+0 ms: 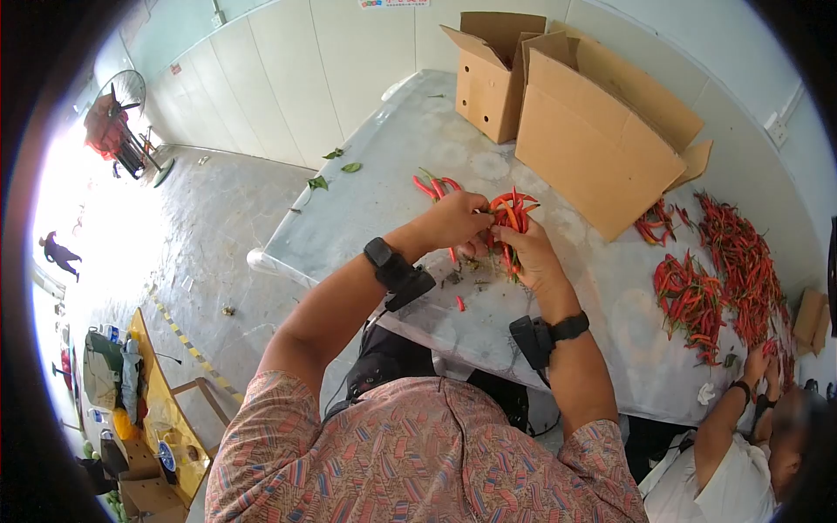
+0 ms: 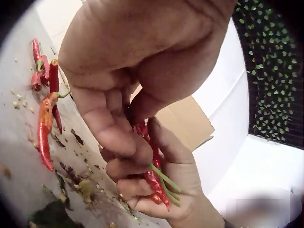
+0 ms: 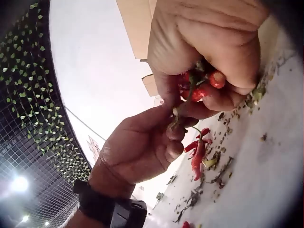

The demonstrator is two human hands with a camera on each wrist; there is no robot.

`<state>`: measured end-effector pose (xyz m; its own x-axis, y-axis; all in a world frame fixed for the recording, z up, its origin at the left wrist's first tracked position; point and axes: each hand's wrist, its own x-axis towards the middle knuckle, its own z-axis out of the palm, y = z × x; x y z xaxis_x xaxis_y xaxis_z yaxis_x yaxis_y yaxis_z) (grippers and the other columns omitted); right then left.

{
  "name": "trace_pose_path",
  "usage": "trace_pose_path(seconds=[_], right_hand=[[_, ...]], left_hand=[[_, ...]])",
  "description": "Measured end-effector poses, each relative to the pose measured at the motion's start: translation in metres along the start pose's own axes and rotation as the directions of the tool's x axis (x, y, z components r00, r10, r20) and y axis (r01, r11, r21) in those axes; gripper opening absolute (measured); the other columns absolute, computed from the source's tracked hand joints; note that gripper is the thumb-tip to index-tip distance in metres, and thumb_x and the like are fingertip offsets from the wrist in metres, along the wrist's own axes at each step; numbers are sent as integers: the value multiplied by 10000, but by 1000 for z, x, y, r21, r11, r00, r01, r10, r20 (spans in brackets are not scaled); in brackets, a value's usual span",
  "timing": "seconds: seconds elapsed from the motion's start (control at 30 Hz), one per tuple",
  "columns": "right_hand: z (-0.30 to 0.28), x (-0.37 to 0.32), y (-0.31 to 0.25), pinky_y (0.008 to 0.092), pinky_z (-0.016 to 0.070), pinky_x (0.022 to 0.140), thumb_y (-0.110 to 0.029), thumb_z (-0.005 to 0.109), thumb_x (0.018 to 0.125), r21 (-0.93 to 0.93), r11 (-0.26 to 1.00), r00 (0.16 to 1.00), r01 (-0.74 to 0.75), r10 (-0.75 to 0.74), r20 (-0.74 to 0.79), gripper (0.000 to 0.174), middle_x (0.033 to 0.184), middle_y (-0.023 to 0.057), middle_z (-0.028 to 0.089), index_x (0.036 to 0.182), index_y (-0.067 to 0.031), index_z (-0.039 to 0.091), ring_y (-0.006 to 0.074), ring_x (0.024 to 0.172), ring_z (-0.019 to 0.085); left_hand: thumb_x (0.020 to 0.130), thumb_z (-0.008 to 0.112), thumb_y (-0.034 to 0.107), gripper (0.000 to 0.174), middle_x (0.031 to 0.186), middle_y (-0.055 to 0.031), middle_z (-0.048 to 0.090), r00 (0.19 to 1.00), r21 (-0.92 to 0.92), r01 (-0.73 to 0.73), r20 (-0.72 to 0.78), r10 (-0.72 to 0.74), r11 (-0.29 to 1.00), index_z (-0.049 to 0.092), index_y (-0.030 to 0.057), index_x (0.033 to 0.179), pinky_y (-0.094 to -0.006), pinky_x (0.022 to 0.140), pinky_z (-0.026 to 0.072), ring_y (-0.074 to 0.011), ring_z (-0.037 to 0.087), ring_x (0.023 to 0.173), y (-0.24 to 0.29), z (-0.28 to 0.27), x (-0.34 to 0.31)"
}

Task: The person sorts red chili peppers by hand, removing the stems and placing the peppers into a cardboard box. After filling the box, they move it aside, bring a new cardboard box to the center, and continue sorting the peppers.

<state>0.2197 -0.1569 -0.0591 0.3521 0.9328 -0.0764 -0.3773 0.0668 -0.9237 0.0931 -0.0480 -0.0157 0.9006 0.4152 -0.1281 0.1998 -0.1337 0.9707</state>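
My right hand (image 1: 534, 253) grips a bunch of red chili peppers (image 1: 514, 212) over the near part of the table. Reaching in from the left, my left hand (image 1: 449, 220) has its fingers curled against the bunch. Seen from the right wrist, the left thumb and fingertips pinch a green chili stem (image 3: 192, 90) at the bunch. Green stems (image 2: 166, 183) stick out between the two hands in the left wrist view. Several loose red chilies (image 2: 46, 128) lie on the table beside the left hand, among seeds and scraps.
Two open cardboard boxes (image 1: 602, 131) stand at the back of the plastic-covered table (image 1: 392, 157). Large heaps of red chilies (image 1: 737, 261) lie to the right, where another person (image 1: 719, 462) handles some. Green leaves (image 1: 350, 166) lie near the left edge.
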Motion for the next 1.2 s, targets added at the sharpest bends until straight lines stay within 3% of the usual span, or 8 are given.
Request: trace_pose_path(seconds=[0.23,0.4,0.53,0.6,0.73,0.97,1.03,1.2], right_hand=[[-10,-3,-9,228,422,419,-119,615,790,121,989,992,-84,94,-85,137,709,31,589,911,-64,578,110,539,546],[2,-4,-8,243,446,575,-114,636,769,158,987,990,-28,49,-130,161,750,28,588,904,-46,580,124,641,558],[-8,-1,-4,246,446,566,-97,638,760,117,993,980,-8,31,-197,164,735,38,594,902,-41,578,126,616,556],[-14,4,-1,243,432,509,-115,633,771,121,993,977,6,20,-213,155,710,28,585,905,-63,573,119,577,544],[-16,4,-3,230,396,438,-125,625,780,54,999,975,-7,18,-222,146,680,17,569,905,-81,565,104,531,524],[-12,3,-2,214,387,438,-127,628,779,35,999,982,33,-26,-189,151,679,16,568,903,-71,563,94,530,523],[-10,1,-4,218,384,425,-128,629,780,23,999,979,31,-26,-200,157,673,21,565,910,-69,565,96,526,522],[-10,1,-4,228,377,403,-132,633,778,11,1000,982,-7,9,-188,165,658,29,557,913,-67,563,107,510,512]], left_hand=[[805,498,128,180,679,-148,628,996,337,-28,-69,55,941,563,-37,832,-328,524,496,-250,643,594,5,-6,-8],[786,548,161,153,690,-144,610,892,807,-370,170,420,460,561,9,787,-392,580,465,-292,605,636,-10,9,-7],[755,575,190,164,694,-134,608,896,802,-358,152,416,478,570,28,779,-416,596,454,-315,590,657,1,-2,-9],[723,602,214,185,729,-139,617,973,856,-22,-102,209,517,584,41,787,-420,611,457,-320,597,678,9,-10,-13],[692,625,237,208,733,-150,619,980,898,89,-155,121,432,592,41,751,-435,627,456,-328,604,726,-6,-18,-19],[713,616,214,208,754,-148,623,998,922,-53,34,58,383,588,14,763,-402,642,464,-313,600,731,-13,-45,-22],[722,615,173,182,753,-149,622,983,808,-74,-38,177,585,589,5,787,-384,636,463,-304,597,709,-13,-62,-23],[735,600,151,197,789,-150,634,950,804,-50,-144,276,593,593,9,872,-387,665,466,-311,601,727,-5,-85,-9]])
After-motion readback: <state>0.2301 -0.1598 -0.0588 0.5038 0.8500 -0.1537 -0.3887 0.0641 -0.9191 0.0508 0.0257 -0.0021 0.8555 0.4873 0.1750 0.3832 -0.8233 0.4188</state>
